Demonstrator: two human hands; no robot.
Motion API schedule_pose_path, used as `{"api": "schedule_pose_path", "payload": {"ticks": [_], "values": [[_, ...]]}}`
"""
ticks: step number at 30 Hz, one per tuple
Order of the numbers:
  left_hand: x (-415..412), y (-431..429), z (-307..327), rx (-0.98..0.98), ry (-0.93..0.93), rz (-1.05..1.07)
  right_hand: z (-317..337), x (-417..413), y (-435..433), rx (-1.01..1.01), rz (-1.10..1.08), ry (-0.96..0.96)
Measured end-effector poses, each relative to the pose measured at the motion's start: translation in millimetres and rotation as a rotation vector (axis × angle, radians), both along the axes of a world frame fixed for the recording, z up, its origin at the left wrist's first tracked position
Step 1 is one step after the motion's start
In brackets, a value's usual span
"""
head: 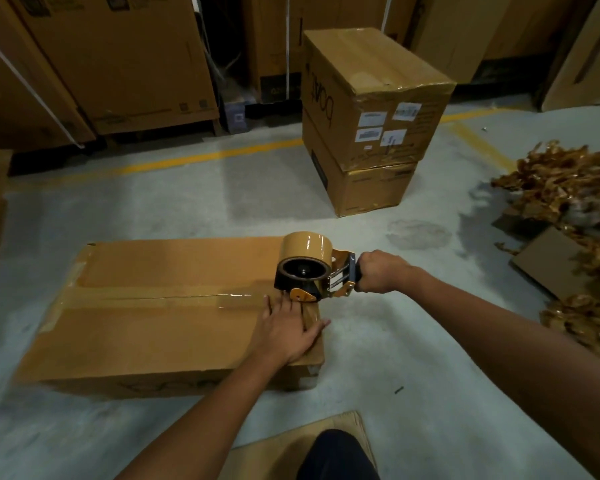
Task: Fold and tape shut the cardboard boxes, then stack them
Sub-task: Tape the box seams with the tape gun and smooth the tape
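Item one: box, long and low, lying on the floor in front of me, flaps closed. A strip of tape runs along its centre seam from the left end to near the right end. Item two: dispenser, brown roll mounted, sitting at the box's right end over the seam. My right hand holds its handle, fingers curled tight round it. My left hand lies flat on the box top just beside the dispenser, fingers straight and spread wide, the thumb over the right edge. Item three: stack of two taped boxes, well beyond the first, white labels on the upper one. Item four: yellow line on the floor behind. Item five: heap of crumpled brown scraps at right. Item six: flat cardboard sheet under my knee. Item seven: tall cartons along the back.
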State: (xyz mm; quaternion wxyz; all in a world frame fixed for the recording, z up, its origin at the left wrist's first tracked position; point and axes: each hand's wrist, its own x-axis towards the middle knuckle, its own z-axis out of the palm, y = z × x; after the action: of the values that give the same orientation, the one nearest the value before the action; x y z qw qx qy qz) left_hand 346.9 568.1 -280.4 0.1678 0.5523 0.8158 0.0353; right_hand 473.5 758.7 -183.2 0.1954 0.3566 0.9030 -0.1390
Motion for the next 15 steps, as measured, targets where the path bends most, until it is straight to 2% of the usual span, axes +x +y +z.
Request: {"api": "schedule_pose_path", "payload": {"ticks": [10,15], "values": [[11,7,5,-0.114,0.052,0.01,-8,43,25,-0.021,-0.07,0.005],[13,9,0,-0.084,0.087,-0.023,-26,54,21,-0.106,-0.141,0.051]]}}
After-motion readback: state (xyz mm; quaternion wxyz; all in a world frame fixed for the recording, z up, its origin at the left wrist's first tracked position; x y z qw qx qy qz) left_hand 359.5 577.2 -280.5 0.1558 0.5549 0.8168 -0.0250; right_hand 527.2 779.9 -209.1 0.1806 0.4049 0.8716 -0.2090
